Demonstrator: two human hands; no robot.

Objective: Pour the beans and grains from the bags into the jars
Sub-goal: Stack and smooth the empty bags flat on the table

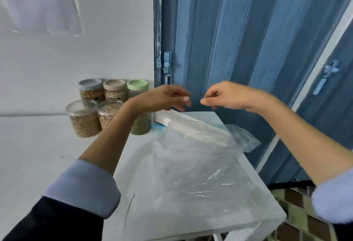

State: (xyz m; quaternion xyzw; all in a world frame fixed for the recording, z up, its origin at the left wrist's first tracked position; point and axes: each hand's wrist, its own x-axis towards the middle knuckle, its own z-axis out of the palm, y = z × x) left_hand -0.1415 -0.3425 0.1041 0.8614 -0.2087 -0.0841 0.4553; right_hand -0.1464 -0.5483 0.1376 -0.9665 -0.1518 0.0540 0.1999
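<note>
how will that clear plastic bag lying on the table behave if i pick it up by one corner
The clear plastic bag lies flat and wrinkled on the white table and looks empty, so it is probably very light and floppy and would likely drape and fold. Its glossy film may be slippery between fingers. One bag corner overhangs the table's far edge, so a nudge could slide it.

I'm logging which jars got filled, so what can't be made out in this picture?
- Green bean jar, head view: the left forearm hides its top.
- Green-lidded jar: the left wrist covers its contents.
- Left hand and right hand: fingertips motion-blurred; whether they pinch anything is unclear.
- Clear bags: transparent, count uncertain.
</note>
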